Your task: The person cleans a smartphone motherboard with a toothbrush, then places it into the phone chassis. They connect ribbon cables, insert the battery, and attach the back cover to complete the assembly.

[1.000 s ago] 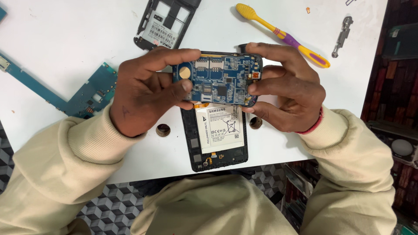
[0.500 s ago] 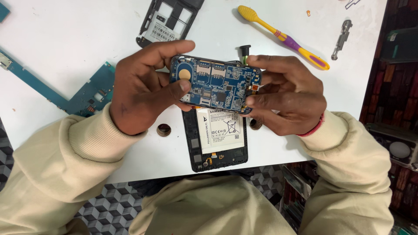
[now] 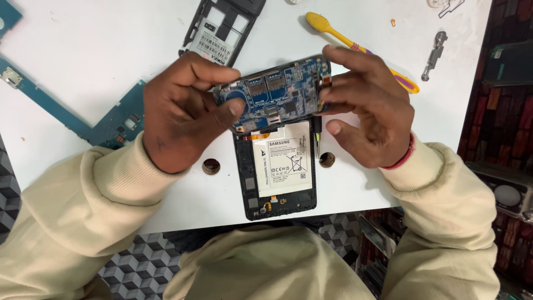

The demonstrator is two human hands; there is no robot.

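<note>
Blue and crowded with small chips, the board (image 3: 275, 94) was what we held up in the head view, both hands on it and its component side turned toward us, most likely so that we could read its face. Our left hand (image 3: 183, 111) pinched its left end, the thumb pressed on the face near a round blue part and the other fingers curled behind. Our right hand (image 3: 369, 108) gripped the right end, fingertips hooked over the top edge and the thumb tucked beneath. Held by the ends like that, the middle of the board stayed uncovered, which we judged to be the reason for the grip.

The board hung tilted, right end higher, just above the top of the phone (image 3: 280, 166), which lay opened on the white table (image 3: 83, 55) between our forearms. Its white battery (image 3: 284, 164) sat exposed in the black frame, straight under the board, so the two seemed to belong together. We could not tell whether an orange strip at the phone's top still joined them.

A teal board (image 3: 111, 125) lay flat to the left, partly under our left wrist. A black back cover (image 3: 222, 28) rested beyond our hands, and a yellow toothbrush (image 3: 333, 30) ran behind our right hand, near enough to reach. A small metal part (image 3: 435, 54) lay well apart at the right.
</note>
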